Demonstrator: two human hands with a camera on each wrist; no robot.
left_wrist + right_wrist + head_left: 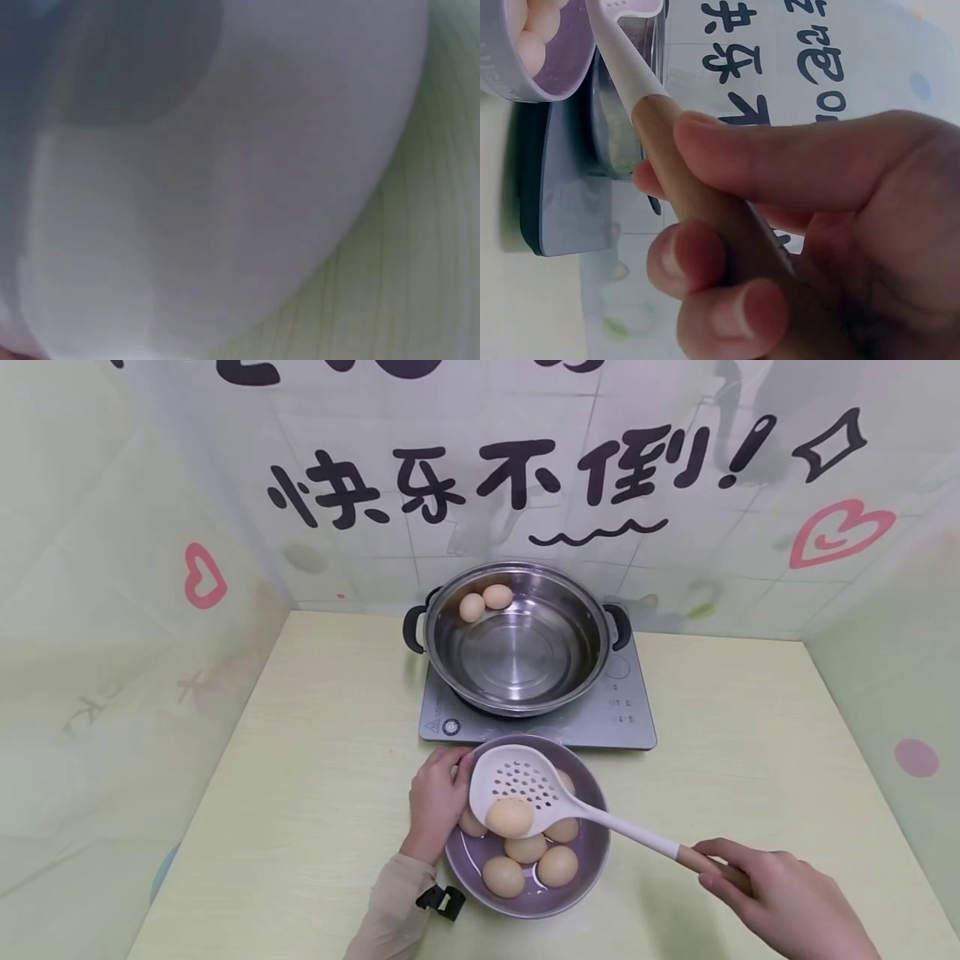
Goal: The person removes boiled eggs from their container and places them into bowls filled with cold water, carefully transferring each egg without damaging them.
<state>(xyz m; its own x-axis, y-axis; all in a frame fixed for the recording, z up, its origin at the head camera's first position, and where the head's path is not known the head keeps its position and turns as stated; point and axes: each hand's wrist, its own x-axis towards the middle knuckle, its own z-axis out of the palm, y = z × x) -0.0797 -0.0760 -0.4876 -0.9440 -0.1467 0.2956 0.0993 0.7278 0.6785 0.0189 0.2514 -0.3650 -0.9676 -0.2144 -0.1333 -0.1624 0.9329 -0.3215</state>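
My right hand [780, 889] grips the wooden handle [705, 202] of a white slotted skimmer [517, 777]. One brown egg [509, 817] lies on the skimmer's head, which is over a purple bowl [525, 907]. Several more brown eggs [503, 877] sit in the bowl, some partly covered by the skimmer. At the bowl's left rim, my left hand [438, 797] holds the edge. The left wrist view shows the outside of the bowl [262, 187] blurred and close up.
Behind the bowl, a steel pot [517, 652] with black side handles stands on a flat induction cooker [600, 727]. Two eggs [483, 602] lie at its back left. A printed sheet [480, 485] backs the pale wooden table [322, 760], with sheets on both sides.
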